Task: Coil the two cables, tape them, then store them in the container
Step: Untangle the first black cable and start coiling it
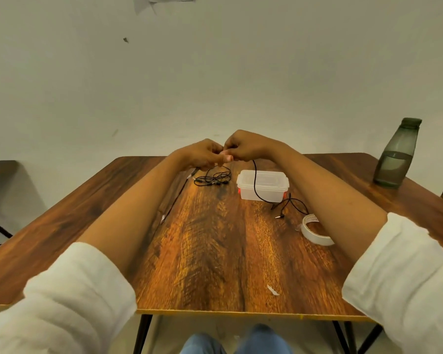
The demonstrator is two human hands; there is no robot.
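My left hand (202, 153) and my right hand (243, 146) meet above the far end of the wooden table (215, 251), fingers curled and pinching a thin black cable (255, 185). This cable hangs from my right hand, crosses in front of the clear lidded container (262, 183) and ends in loose loops and plugs on the table to its right. A second black cable (211, 178) lies tangled under my left hand; whether a strand reaches that hand I cannot tell. A roll of white tape (315, 232) lies beside my right forearm.
A grey water bottle (397, 154) stands at the table's far right corner. A thin dark strand or stick (174, 200) lies along my left forearm. A small white scrap (273, 290) sits near the front edge. A wall rises right behind the table.
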